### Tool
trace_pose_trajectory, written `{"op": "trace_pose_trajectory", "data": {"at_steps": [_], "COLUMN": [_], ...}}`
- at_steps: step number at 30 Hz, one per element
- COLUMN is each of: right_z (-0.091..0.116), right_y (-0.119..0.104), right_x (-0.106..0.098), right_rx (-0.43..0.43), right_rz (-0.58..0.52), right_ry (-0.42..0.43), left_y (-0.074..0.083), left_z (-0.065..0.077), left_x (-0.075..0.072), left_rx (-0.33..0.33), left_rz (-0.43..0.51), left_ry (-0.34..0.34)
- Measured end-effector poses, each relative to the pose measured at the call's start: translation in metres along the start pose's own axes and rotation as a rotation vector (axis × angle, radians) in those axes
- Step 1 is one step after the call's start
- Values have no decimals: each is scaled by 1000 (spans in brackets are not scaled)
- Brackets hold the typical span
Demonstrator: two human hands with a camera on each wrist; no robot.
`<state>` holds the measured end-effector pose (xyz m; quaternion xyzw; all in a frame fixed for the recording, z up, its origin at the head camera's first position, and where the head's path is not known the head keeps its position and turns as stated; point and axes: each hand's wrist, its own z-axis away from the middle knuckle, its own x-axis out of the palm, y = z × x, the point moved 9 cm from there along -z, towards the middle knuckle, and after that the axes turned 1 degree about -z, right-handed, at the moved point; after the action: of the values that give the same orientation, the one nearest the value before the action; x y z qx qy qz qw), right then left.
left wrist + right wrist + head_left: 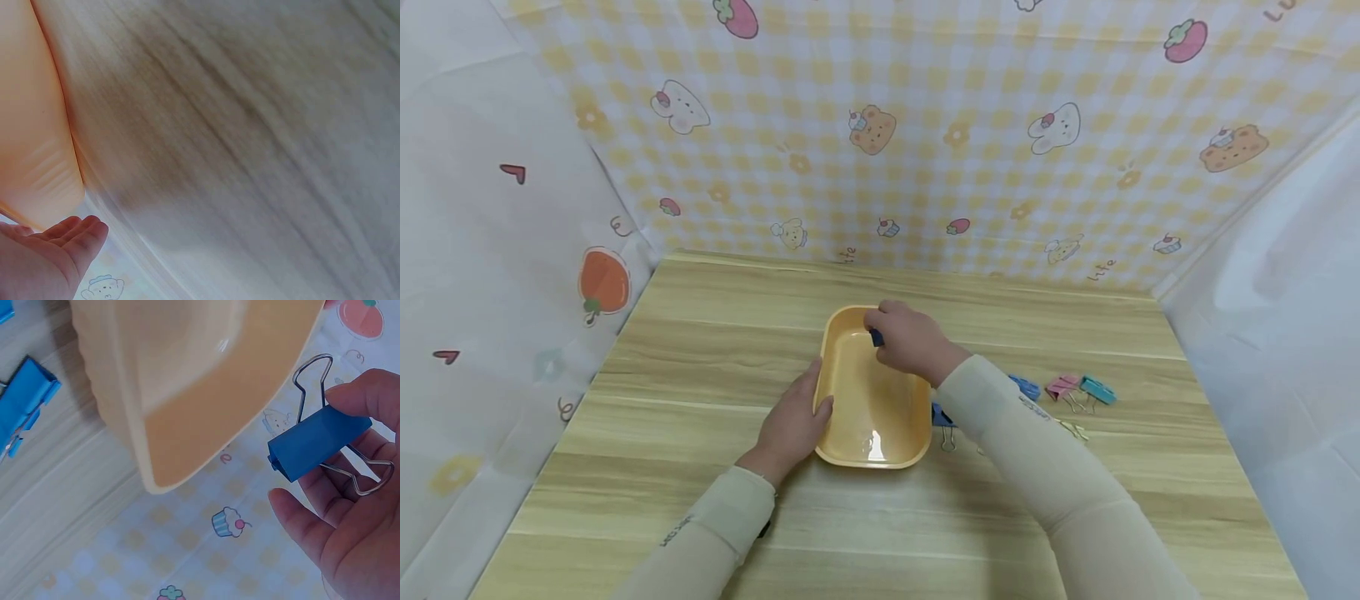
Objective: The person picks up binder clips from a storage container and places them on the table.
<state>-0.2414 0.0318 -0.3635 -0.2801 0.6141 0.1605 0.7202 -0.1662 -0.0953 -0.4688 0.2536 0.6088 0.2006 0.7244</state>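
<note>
A yellow plastic tray sits on the wooden table. My left hand grips its left side, with the thumb over the rim and the fingers along the outer wall. In the left wrist view, the fingers of this hand show beside the tray's outer wall. My right hand is over the far right part of the tray. It pinches a blue binder clip between thumb and fingers; both wire handles stick out in the right wrist view.
Right of the tray lie more binder clips: a blue one close to its wall, another blue one, a pink one, a teal one and a yellow one. The right forearm crosses over this area. A checked cloth hangs behind the table.
</note>
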Motion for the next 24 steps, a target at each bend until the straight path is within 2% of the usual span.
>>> {"op": "trace_pose_trajectory", "data": {"at_steps": [9,24], "right_z": [13,36], "right_y": [12,33], "right_x": [-2,-6], "right_rx": [3,18], "right_rz": [-15,-21], "right_ry": [51,81], "left_y": [0,2], "left_z": [0,0], "left_x": [1,0], "left_rx": [6,3], "left_rz": [9,22], "left_ry": [-6,-20]}}
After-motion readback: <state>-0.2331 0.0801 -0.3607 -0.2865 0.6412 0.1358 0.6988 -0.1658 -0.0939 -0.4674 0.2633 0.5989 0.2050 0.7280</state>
